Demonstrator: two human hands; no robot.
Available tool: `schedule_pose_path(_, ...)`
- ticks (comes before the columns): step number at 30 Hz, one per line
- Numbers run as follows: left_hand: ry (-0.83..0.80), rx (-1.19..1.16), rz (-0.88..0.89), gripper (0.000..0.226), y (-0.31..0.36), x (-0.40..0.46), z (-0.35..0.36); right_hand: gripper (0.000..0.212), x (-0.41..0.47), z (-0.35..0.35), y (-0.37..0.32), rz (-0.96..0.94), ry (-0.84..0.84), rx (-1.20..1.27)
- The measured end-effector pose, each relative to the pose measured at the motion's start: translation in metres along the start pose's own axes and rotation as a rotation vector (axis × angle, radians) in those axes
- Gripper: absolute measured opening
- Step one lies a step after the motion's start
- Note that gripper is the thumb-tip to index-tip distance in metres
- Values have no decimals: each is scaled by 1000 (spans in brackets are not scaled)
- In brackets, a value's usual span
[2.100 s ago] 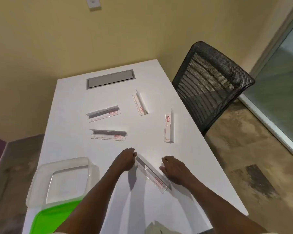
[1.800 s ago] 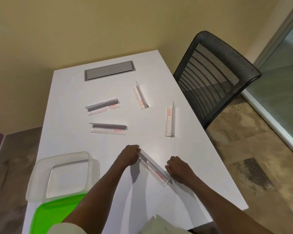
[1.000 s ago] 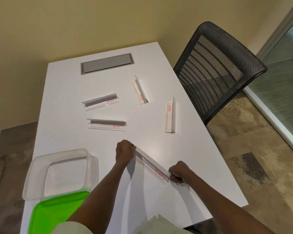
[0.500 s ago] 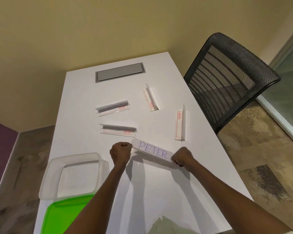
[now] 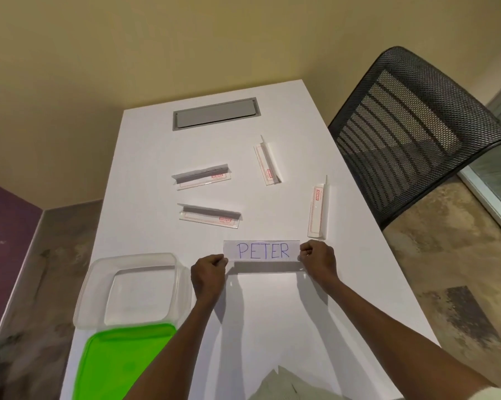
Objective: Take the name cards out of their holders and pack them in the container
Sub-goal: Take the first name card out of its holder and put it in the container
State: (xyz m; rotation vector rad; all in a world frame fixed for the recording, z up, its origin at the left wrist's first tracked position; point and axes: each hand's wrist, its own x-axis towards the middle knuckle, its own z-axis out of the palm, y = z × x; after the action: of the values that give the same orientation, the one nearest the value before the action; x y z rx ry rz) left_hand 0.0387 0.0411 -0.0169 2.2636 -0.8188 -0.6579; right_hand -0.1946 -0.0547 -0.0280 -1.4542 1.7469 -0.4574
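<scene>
A clear name card holder (image 5: 262, 251) with a white card reading PETER stands upright, lifted a little above the white table (image 5: 145, 157), its face toward me. My left hand (image 5: 209, 274) grips its left end and my right hand (image 5: 318, 258) grips its right end, both fists closed. Several other clear holders lie on the table beyond: one (image 5: 202, 176) and another (image 5: 210, 216) in the middle, one (image 5: 267, 164) farther back, one (image 5: 318, 210) at the right. The clear plastic container (image 5: 99, 284) sits at the near left.
A green lid (image 5: 119, 365) lies in front of the container at the table's near left edge. A grey cable hatch (image 5: 216, 113) is set into the far end of the table. A black mesh chair (image 5: 411, 122) stands at the right side. Folded paper (image 5: 275, 388) lies near me.
Both hands closed on the ends of the nearest holder, which lay diagonally on the table, then lifted and turned it upright and square to me, so the PETER card shows.
</scene>
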Motion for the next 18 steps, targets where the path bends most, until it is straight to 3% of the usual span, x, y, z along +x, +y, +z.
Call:
schedule_pose_path(9, -14, 198, -37, 15, -26, -14, 16, 16, -3, 21, 25, -9, 42, -20)
schedule_pose_path(18, -104, 265, 38, 37, -38, -22, 19, 16, -1, 29, 40, 30, 40, -26)
